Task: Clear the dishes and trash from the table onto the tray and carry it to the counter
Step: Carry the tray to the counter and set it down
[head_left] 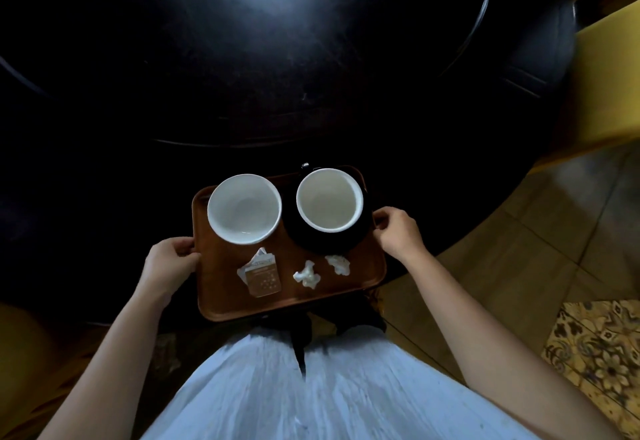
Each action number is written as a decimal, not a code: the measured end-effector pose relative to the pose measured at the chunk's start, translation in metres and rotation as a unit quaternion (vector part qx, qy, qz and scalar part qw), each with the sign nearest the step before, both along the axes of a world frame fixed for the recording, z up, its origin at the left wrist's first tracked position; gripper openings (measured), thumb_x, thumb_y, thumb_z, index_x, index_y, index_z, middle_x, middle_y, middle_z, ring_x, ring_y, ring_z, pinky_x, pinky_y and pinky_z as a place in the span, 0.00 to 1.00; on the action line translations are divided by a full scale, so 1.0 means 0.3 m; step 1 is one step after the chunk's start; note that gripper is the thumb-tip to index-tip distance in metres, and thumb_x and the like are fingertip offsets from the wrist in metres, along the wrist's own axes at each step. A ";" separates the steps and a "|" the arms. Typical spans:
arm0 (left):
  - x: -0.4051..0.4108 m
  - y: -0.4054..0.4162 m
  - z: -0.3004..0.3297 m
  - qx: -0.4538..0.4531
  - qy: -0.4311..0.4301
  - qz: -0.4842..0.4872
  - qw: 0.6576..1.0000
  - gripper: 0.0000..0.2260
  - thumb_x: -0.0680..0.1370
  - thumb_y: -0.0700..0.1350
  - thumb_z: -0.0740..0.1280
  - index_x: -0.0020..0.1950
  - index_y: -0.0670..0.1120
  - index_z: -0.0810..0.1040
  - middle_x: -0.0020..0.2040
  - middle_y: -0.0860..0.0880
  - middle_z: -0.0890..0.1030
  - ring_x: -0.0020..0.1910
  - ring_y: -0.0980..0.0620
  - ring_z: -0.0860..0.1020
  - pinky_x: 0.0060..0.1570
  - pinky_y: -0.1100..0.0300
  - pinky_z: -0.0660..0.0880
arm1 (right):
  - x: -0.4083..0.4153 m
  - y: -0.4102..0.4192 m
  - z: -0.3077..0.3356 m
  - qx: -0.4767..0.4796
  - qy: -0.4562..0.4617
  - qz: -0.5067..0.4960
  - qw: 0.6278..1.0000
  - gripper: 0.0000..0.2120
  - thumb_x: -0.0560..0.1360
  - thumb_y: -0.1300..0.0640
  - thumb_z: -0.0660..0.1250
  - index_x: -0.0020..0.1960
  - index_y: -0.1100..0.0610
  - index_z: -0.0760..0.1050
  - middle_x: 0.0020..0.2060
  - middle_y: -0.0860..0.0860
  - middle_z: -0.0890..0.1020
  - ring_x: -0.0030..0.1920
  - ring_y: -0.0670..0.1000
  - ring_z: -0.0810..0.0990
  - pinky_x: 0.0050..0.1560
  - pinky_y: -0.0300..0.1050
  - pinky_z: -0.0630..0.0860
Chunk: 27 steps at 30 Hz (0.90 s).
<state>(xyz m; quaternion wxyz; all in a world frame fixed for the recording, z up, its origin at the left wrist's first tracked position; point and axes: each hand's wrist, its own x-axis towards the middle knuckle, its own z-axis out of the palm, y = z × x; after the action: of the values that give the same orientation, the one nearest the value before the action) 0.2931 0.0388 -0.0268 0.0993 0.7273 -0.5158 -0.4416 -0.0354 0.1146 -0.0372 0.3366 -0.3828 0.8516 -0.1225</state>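
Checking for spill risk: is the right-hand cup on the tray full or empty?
Empty: the cup stands upright, its bare white inside visible down to the bottom.

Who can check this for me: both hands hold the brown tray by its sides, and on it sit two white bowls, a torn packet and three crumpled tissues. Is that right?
Not quite. The head view shows two crumpled tissues, not three. The rest stands: the left hand and the right hand hold the brown tray by its sides, with two white bowls and a torn packet on it.
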 end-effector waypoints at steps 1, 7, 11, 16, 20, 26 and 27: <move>0.003 0.000 -0.003 0.005 0.013 0.004 1.000 0.11 0.72 0.32 0.65 0.52 0.41 0.79 0.37 0.49 0.79 0.37 0.52 0.77 0.37 0.61 0.72 | -0.005 -0.003 -0.001 0.000 -0.005 0.005 1.000 0.11 0.71 0.63 0.66 0.52 0.56 0.78 0.49 0.55 0.83 0.52 0.57 0.79 0.51 0.51 0.77; 0.031 0.006 -0.013 0.014 0.026 -0.031 0.999 0.14 0.72 0.33 0.67 0.56 0.42 0.76 0.46 0.44 0.80 0.42 0.51 0.78 0.45 0.57 0.73 | -0.009 -0.009 -0.009 -0.004 -0.022 0.017 1.000 0.08 0.71 0.64 0.66 0.50 0.58 0.77 0.47 0.56 0.82 0.50 0.57 0.79 0.50 0.52 0.78; 0.043 -0.003 -0.008 0.022 0.051 -0.052 0.997 0.14 0.73 0.33 0.66 0.57 0.41 0.75 0.46 0.46 0.80 0.44 0.50 0.79 0.43 0.60 0.74 | -0.020 -0.017 -0.011 -0.005 -0.060 -0.022 0.998 0.06 0.69 0.63 0.70 0.43 0.55 0.78 0.44 0.56 0.83 0.47 0.57 0.81 0.49 0.54 0.80; 0.049 0.008 0.006 0.012 0.082 -0.067 0.994 0.15 0.74 0.33 0.64 0.60 0.42 0.74 0.49 0.44 0.80 0.45 0.52 0.79 0.45 0.58 0.75 | -0.030 -0.026 0.002 -0.007 -0.090 -0.017 0.996 0.14 0.67 0.65 0.70 0.35 0.48 0.71 0.37 0.52 0.80 0.45 0.59 0.81 0.46 0.58 0.81; 0.060 0.019 0.039 -0.023 0.105 -0.103 0.989 0.15 0.75 0.34 0.63 0.53 0.53 0.76 0.45 0.53 0.80 0.46 0.56 0.79 0.48 0.58 0.75 | -0.031 -0.015 0.025 -0.024 -0.100 -0.012 0.995 0.15 0.68 0.66 0.69 0.34 0.48 0.70 0.34 0.49 0.78 0.45 0.58 0.80 0.47 0.57 0.79; 0.072 0.005 0.064 -0.050 0.113 -0.129 0.984 0.20 0.74 0.33 0.64 0.49 0.61 0.74 0.39 0.60 0.83 0.41 0.64 0.80 0.42 0.68 0.78 | -0.027 0.043 0.034 -0.046 -0.137 -0.022 0.989 0.13 0.68 0.65 0.70 0.36 0.49 0.71 0.36 0.52 0.79 0.45 0.60 0.80 0.47 0.61 0.79; 0.071 -0.001 0.068 -0.050 0.119 -0.132 0.983 0.19 0.74 0.33 0.64 0.49 0.59 0.75 0.39 0.63 0.83 0.41 0.66 0.80 0.40 0.71 0.77 | -0.028 0.054 0.037 -0.050 -0.138 -0.023 0.989 0.13 0.68 0.65 0.70 0.36 0.49 0.72 0.36 0.53 0.79 0.44 0.59 0.80 0.47 0.62 0.79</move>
<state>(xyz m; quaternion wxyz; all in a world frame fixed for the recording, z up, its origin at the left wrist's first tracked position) 0.3145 0.0385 -0.0063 0.1371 0.5897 -0.6132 -0.5075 -0.0440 0.1309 -0.0262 0.4287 -0.3590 0.7980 -0.2245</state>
